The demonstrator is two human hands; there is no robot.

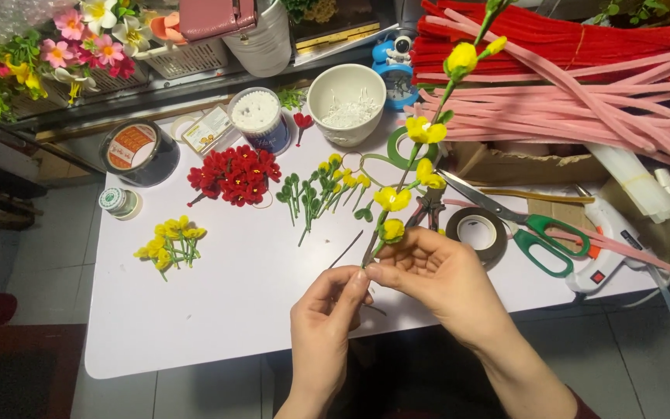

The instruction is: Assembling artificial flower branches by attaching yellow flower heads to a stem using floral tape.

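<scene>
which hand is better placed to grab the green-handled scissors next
Right, probably. The right hand grips the long yellow-flowered stem near its base, close to the green-handled scissors. The left hand pinches the stem's lower end, farther away.

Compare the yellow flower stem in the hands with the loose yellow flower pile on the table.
The yellow flower stem is one long branch, held up by both hands; the yellow flower pile is short separate sprigs lying flat at the table's left, untouched. Both have yellow blossoms and green stalks.
</scene>
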